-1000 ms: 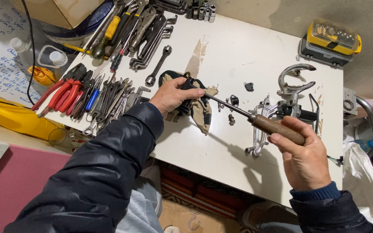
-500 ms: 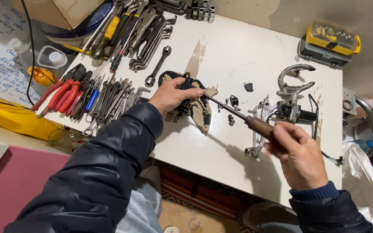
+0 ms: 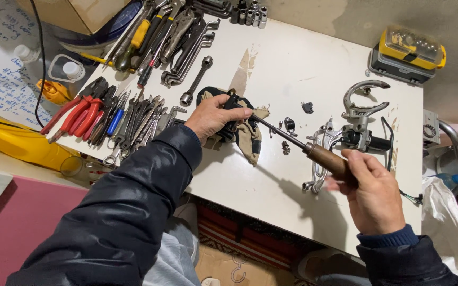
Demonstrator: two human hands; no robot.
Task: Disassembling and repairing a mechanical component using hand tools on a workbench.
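Right hand: right hand [image 3: 375,198] is closed round the brown wooden handle of a screwdriver [image 3: 322,158], fingers curled over it and thumb on top, near the table's front right edge.
Screwdriver: shaft runs up and left from the handle, low over the table, and its tip meets a small black part [image 3: 232,102] held in the other hand.
Left hand: left hand [image 3: 214,115] pinches that black part between thumb and fingers, resting on a crumpled dark and tan rag [image 3: 251,139] at mid-table.
Sleeves: both arms wear dark jacket sleeves; the left one reaches in from the lower left.
Beside the right hand: chrome brake lever assembly [image 3: 360,135] with black wiring lies just above the knuckles, and a curved metal bracket [image 3: 364,96] sits beyond it.
Between the hands: small screws and black bits [image 3: 289,126] lie scattered under the shaft.
Left of the rag: combination wrench [image 3: 196,81] lies alone; further left is a row of pliers [image 3: 83,114] with red and blue grips.
Far edge: heap of spanners and screwdrivers [image 3: 170,29] and a line of sockets [image 3: 250,15].
Far right corner: yellow and black case [image 3: 409,53].
Surface: white table [image 3: 292,58], scuffed and stained.
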